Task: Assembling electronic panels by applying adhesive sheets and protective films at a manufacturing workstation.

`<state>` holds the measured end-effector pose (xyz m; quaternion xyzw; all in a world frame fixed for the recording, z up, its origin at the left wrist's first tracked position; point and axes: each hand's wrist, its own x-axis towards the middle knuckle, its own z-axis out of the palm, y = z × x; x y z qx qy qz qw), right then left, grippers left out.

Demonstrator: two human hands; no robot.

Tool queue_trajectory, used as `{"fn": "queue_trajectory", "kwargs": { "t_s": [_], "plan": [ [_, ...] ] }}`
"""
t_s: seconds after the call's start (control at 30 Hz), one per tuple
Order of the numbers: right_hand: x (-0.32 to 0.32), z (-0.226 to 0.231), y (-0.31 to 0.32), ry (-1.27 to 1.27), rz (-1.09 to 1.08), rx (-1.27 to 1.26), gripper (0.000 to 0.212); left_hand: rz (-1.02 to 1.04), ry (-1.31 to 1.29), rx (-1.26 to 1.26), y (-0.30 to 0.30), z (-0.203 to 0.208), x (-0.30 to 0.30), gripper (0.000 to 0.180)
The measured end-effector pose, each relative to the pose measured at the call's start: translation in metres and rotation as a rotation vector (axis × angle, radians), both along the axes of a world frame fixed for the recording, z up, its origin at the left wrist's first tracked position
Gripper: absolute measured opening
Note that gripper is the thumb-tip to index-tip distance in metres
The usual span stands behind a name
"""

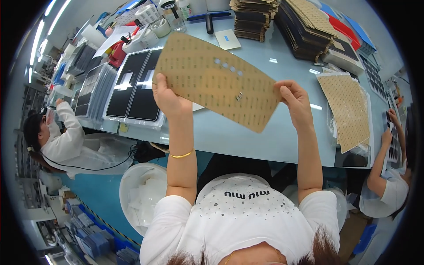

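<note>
A tan rectangular sheet (198,73) is held up over the table, tilted with its right end lower. Rows of small green print cover it. A line of small round cut-outs and a cluster of small slots pierce it. My left hand (170,98) grips its lower left edge, thumb lying on the near face. At the right corner, my right hand (295,100) pinches it between thumb and fingers. What lies directly behind the sheet is mostly hidden, though a white corner shows beneath it near my left wrist.
Dark panels (128,84) lie left on the pale table (247,143). Tan sheets (346,110) sit right; stacked dark panels (304,31) stand at the back beside a black roller (209,24). Co-workers sit at both sides. A white bin (132,176) is below, left.
</note>
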<state>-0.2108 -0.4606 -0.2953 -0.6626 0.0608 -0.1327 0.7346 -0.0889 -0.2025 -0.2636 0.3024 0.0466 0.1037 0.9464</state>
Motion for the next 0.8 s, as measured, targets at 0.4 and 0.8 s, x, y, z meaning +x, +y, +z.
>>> {"fn": "queue_trajectory", "kwargs": {
  "t_s": [0.4, 0.8],
  "plan": [
    [0.005, -0.025, 0.038, -0.655, -0.520, -1.306, 0.047, -0.061, 0.099, -0.026, 0.028, -0.033, 0.019, 0.041],
    [-0.007, -0.051, 0.001, -0.203, -0.038, 0.296, 0.020, -0.105, -0.315, 0.612, 0.029, -0.024, -0.020, 0.059]
  ]
}}
